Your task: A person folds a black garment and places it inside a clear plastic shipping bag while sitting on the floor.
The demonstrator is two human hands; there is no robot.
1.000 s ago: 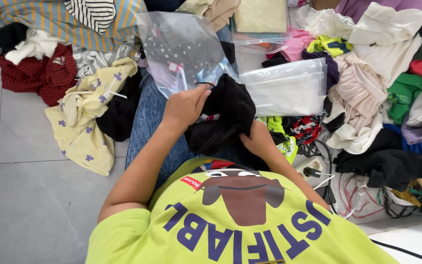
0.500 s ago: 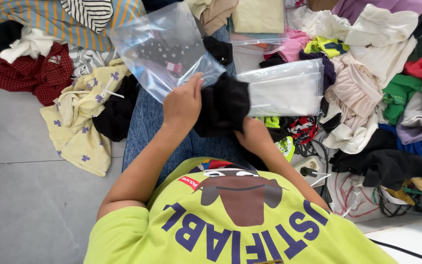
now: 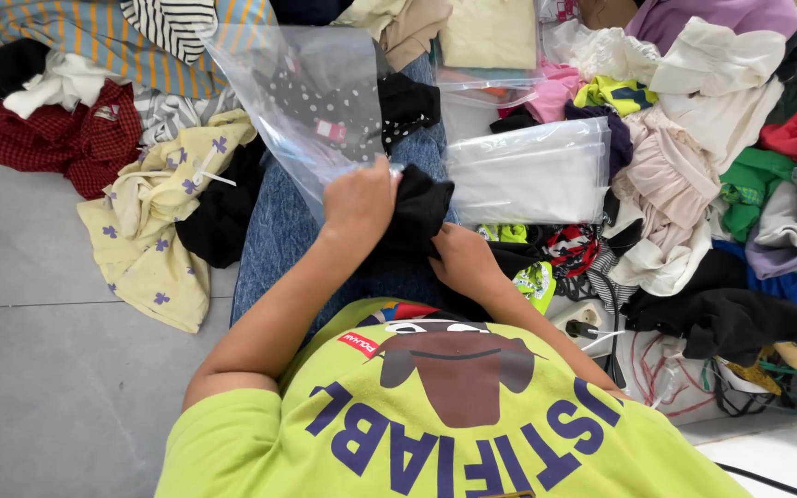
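The left hand (image 3: 359,201) covers part of the black cloth (image 3: 417,214), and the striped shirt (image 3: 170,25) runs off the top edge.

A folded garment (image 3: 417,214) is sitting at frame centre between the left hand (image 3: 359,203) and right hand (image 3: 461,260). A clear bag (image 3: 311,97) is lying above them, a second bag (image 3: 529,173) right of it, clothing piles (image 3: 721,138) filling the right side.
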